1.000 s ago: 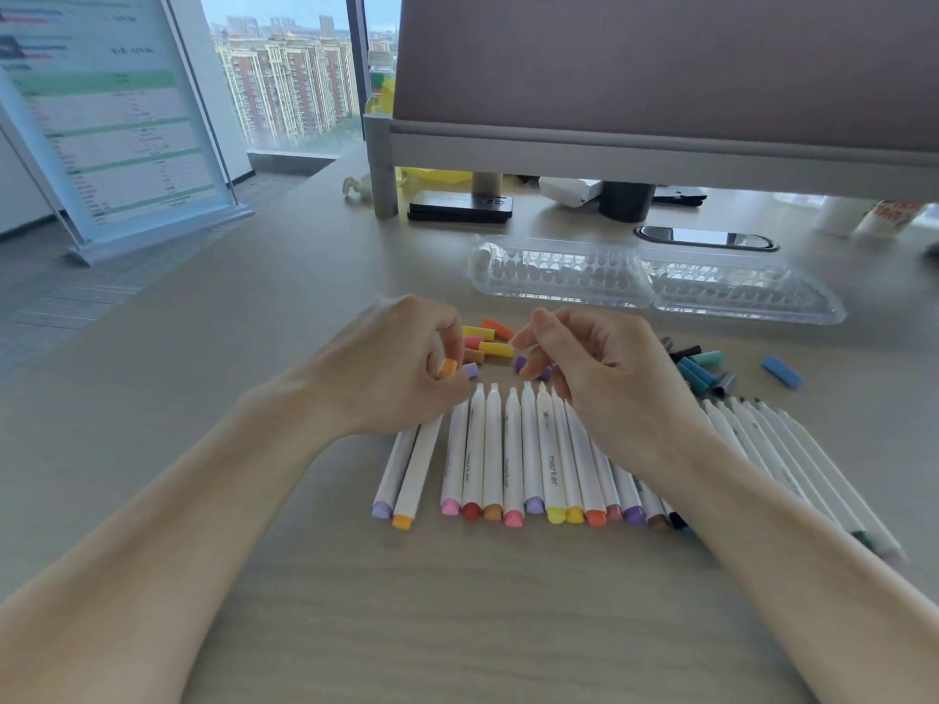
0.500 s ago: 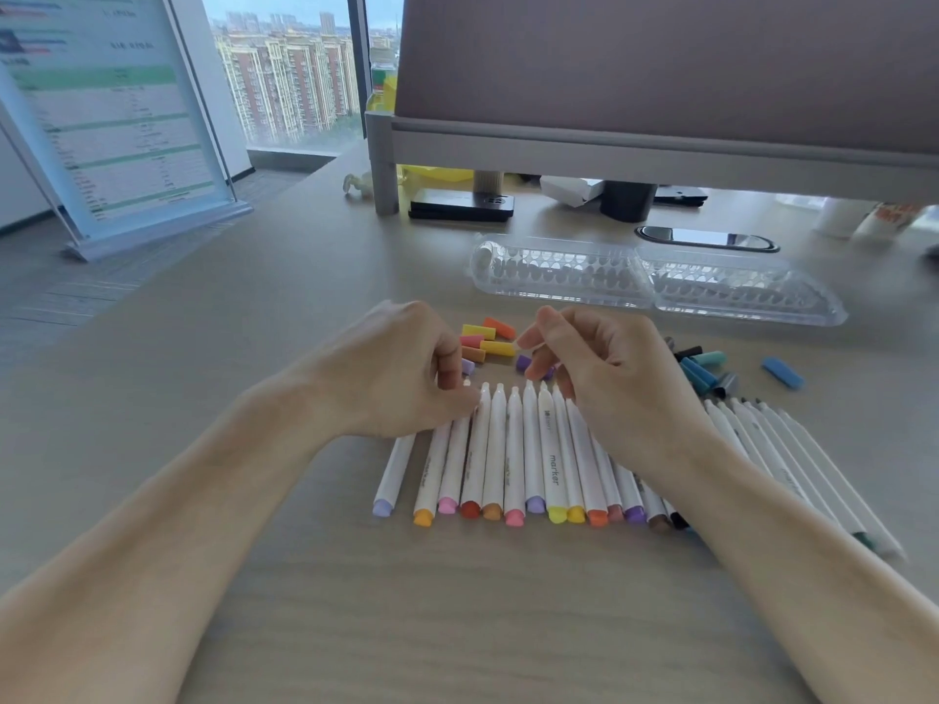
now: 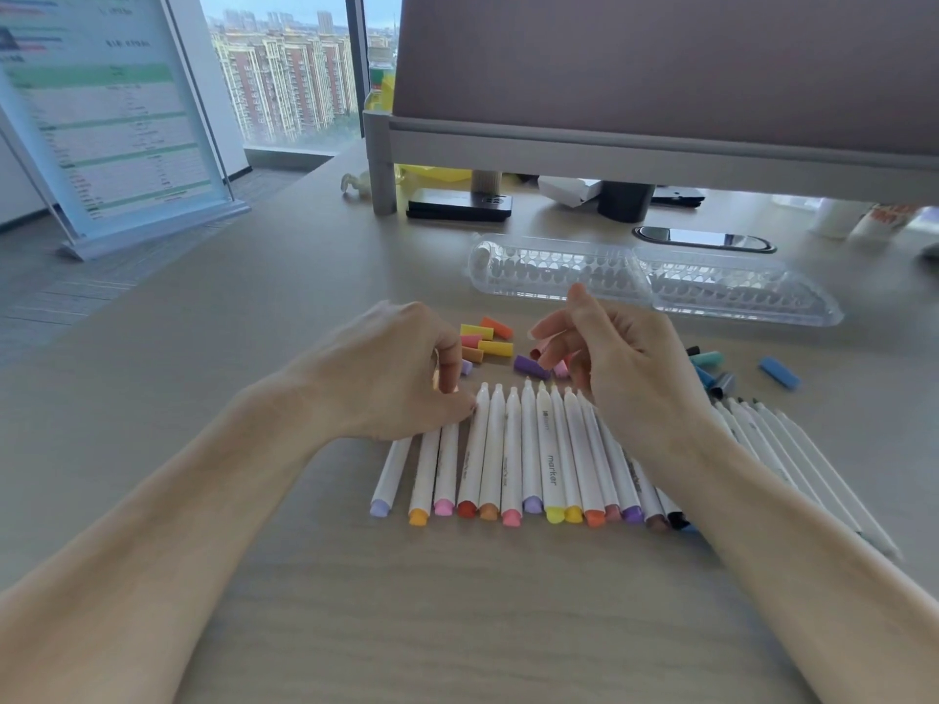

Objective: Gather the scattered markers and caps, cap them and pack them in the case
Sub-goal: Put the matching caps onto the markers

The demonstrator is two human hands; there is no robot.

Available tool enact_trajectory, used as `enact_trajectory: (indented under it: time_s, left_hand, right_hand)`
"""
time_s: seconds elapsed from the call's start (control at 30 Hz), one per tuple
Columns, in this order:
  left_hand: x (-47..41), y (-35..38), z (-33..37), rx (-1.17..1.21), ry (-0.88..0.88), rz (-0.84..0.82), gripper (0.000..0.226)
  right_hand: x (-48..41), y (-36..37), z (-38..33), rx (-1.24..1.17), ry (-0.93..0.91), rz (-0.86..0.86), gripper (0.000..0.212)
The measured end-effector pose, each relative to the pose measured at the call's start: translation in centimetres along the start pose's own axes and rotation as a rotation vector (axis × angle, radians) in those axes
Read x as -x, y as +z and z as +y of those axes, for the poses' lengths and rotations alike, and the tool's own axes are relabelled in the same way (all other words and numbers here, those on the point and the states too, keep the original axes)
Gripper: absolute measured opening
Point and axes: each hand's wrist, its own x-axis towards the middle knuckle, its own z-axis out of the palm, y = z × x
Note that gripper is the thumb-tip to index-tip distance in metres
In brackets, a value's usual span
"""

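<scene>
Left hand (image 3: 391, 373) curls its fingertips onto the far ends of the leftmost markers (image 3: 528, 449); cannot tell if it pinches anything. The markers lie side by side under both wrists, tips bare, probably lined up for fast capping. Right hand (image 3: 630, 363) hovers above them, pinching what looks like a pinkish cap (image 3: 542, 347). Loose caps (image 3: 485, 340) sit between the fingertips. The clear case (image 3: 650, 282) lies on the surface beyond the right hand.

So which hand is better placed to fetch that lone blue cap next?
Right hand, likely: the blue cap lies on its side of the markers, while the left hand rests on the row's left end.
</scene>
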Motion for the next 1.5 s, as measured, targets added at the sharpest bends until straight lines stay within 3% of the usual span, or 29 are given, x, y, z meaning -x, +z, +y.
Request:
enact_trajectory:
  time_s: [0.47, 0.6, 0.77, 0.83, 1.03, 1.23, 1.3, 1.4, 1.5]
  left_hand:
    - [-0.4, 0.8, -0.3, -0.047, -0.159, -0.032, 0.035]
    - [-0.5, 0.9, -0.1, -0.034, -0.183, 0.038, 0.036]
    - [-0.9, 0.3, 0.7, 0.274, -0.147, 0.315, 0.034]
    - [-1.0, 0.4, 1.1, 0.447, -0.148, 0.356, 0.038]
    - [-1.1, 0.8, 1.5, 0.694, -0.188, 0.314, 0.041]
    - [-1.1, 1.1, 2.0, 0.8, -0.124, 0.226, 0.031]
    - [-1.3, 0.9, 1.0, 0.74, -0.127, 0.314, 0.023]
    - [-1.7, 0.5, -1.6, 0.305, -0.153, 0.526, 0.014]
    - [-1.8, 0.8, -2.7, 0.121, -0.199, 0.483, 0.01]
  right_hand:
    - [-0.3, -0.5, 0.1, -0.171, 0.052, 0.061, 0.062]
    - [-0.2, -0.5, 0.0, -0.221, 0.071, 0.053, 0.064]
    - [-0.3, -0.5, 0.0, -0.197, 0.095, -0.018, 0.055]
    - [-0.1, -0.2, 0.0, -0.152, 0.067, -0.093, 0.046]
    - [0.7, -0.1, -0.8, -0.094, -0.016, -0.264, 0.026]
    - [0.8, 0.2, -0.5, -0.088, -0.005, -0.246, 0.018]
    - [0.4, -0.1, -0.4, -0.141, 0.041, -0.2, 0.014]
    - [-0.2, -0.6, 0.1, -0.186, 0.111, -0.138, 0.013]
    - [-0.5, -0.6, 0.5, -0.18, 0.137, -0.124, 0.016]
